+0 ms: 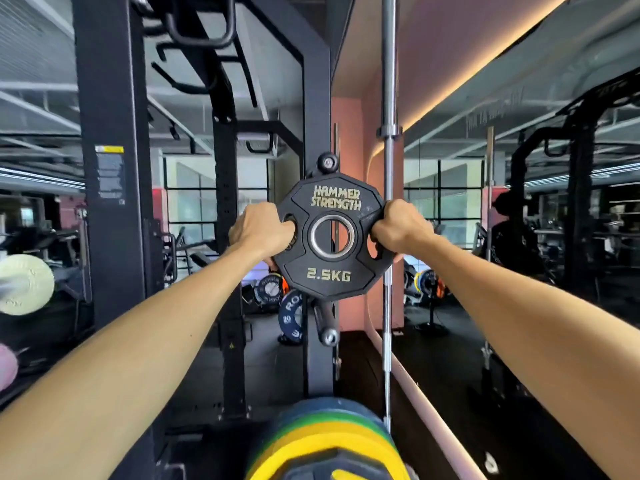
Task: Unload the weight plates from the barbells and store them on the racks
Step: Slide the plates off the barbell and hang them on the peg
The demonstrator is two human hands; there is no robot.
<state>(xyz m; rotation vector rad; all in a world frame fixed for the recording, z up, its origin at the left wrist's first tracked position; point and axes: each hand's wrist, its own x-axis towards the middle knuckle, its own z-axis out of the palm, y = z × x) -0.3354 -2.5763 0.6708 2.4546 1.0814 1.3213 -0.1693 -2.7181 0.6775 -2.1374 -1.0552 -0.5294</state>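
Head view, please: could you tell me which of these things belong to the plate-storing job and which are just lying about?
Part of the job:
- black 2.5 kg plate, gripped by left hand and right hand
- rack post with upper peg and lower peg
- coloured plates stacked below

Just lying about:
- upright steel bar
- wall mirror
- warning label

The stacked colored plates are cut off below, and a pale plate blurs at left.
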